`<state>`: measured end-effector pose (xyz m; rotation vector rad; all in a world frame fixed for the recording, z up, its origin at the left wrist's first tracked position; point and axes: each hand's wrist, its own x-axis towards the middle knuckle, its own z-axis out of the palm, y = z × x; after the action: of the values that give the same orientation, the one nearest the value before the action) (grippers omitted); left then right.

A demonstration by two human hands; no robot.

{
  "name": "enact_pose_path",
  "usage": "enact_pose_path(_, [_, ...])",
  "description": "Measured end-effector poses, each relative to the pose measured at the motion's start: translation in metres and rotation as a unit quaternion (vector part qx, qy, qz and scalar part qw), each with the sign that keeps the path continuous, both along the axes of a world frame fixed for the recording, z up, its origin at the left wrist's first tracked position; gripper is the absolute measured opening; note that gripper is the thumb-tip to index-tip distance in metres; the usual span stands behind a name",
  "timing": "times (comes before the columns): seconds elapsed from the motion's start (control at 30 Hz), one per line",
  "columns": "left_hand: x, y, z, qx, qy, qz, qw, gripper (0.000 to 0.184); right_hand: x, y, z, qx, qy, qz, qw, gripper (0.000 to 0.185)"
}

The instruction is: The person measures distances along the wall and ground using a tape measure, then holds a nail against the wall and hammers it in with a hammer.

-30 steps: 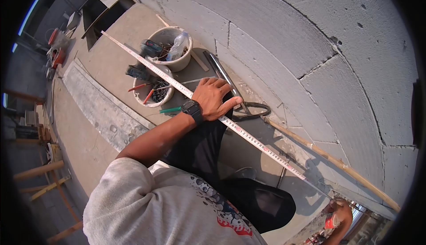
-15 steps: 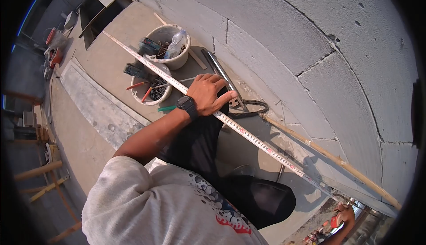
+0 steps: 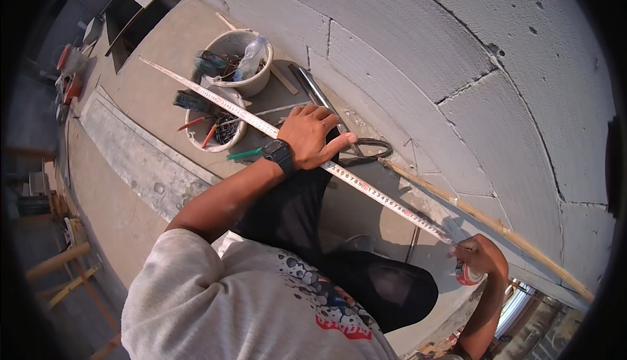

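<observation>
A long white tape measure blade [image 3: 385, 200] with black and red numbers stretches diagonally, its free end out beyond the buckets. My left hand [image 3: 312, 139], wearing a black watch [image 3: 277, 154], lies palm down over my knee [image 3: 320, 193]. Its thumb is spread, and the blade passes beneath the palm. At lower right, my right hand [image 3: 480, 259] is closed around the red tape measure case [image 3: 467, 274], where the blade enters. Part of the case is hidden by my fingers.
A white bucket [image 3: 261, 79] with a bottle and power tool stands beyond my left hand. Nearer is another bucket [image 3: 192, 135] with red-handled tools and nails. A block wall [image 3: 398, 66] rises on the right, with a wooden strip [image 3: 477, 219] along its base. A long board [image 3: 140, 144] lies left.
My right hand has come up and inward with the case, shortening the blade between my hands. The blade has shifted slightly; my left hand stays over the knee.
</observation>
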<state>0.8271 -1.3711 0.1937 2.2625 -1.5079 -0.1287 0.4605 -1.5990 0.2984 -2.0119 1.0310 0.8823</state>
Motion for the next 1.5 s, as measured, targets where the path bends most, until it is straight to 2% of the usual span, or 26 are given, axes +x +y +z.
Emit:
enact_pose_path(0.13, [-0.001, 0.001, -0.001, -0.022, 0.009, 0.004, 1.0, 0.058, 0.092, 0.02, -0.035, 0.092, -0.052, 0.181, 0.978, 0.057])
enact_pose_path(0.2, [0.0, 0.003, 0.0, -0.023, 0.011, 0.012, 1.0, 0.058, 0.127, 0.042, -0.048, 0.081, -0.053, 0.185, 0.978, 0.062])
enact_pose_path(0.33, [0.003, 0.006, -0.002, -0.033, 0.011, 0.018, 0.999, 0.058, 0.188, 0.078, -0.057, 0.092, -0.098, 0.248, 0.959, 0.06])
enact_pose_path(0.4, [0.006, 0.007, -0.004, -0.05, 0.011, 0.011, 0.999, 0.059, 0.199, 0.087, -0.07, 0.072, -0.203, 0.244, 0.946, 0.055])
enact_pose_path(0.5, [0.014, 0.012, -0.004, -0.033, 0.015, -0.001, 0.999, 0.059, 0.198, 0.081, -0.052, 0.066, -0.13, 0.271, 0.952, 0.05])
enact_pose_path(0.67, [0.023, 0.018, -0.011, -0.077, 0.019, 0.005, 0.997, 0.059, 0.128, 0.042, -0.028, 0.094, -0.064, 0.178, 0.977, 0.045])
enact_pose_path(0.73, [0.024, 0.018, -0.013, -0.086, 0.025, 0.007, 0.996, 0.058, 0.102, 0.039, -0.011, 0.091, -0.068, 0.051, 0.992, 0.04])
enact_pose_path(0.87, [0.022, 0.017, -0.012, -0.082, 0.028, 0.0, 0.996, 0.056, 0.069, 0.029, 0.015, 0.033, -0.017, 0.042, 0.998, 0.036])
enact_pose_path(1.07, [0.019, 0.019, -0.008, -0.072, 0.04, 0.0, 0.997, 0.054, 0.014, 0.008, 0.031, 0.002, -0.043, 0.001, 0.999, 0.038])
enact_pose_path(1.17, [0.017, 0.019, -0.005, -0.07, 0.041, -0.008, 0.997, 0.054, -0.017, 0.0, 0.03, -0.019, -0.031, -0.039, 0.999, 0.037])
enact_pose_path(1.27, [0.017, 0.021, -0.003, -0.062, 0.032, -0.005, 0.998, 0.052, -0.051, -0.013, 0.03, -0.014, 0.013, -0.091, 0.996, 0.046])
enact_pose_path(1.4, [0.018, 0.025, 0.002, -0.047, 0.035, -0.018, 0.998, 0.051, -0.116, -0.027, 0.015, -0.035, -0.042, -0.156, 0.986, 0.051])
enact_pose_path(1.5, [0.018, 0.031, 0.007, -0.062, 0.01, -0.035, 0.997, 0.052, -0.149, -0.033, 0.005, -0.041, -0.039, -0.172, 0.984, 0.051])
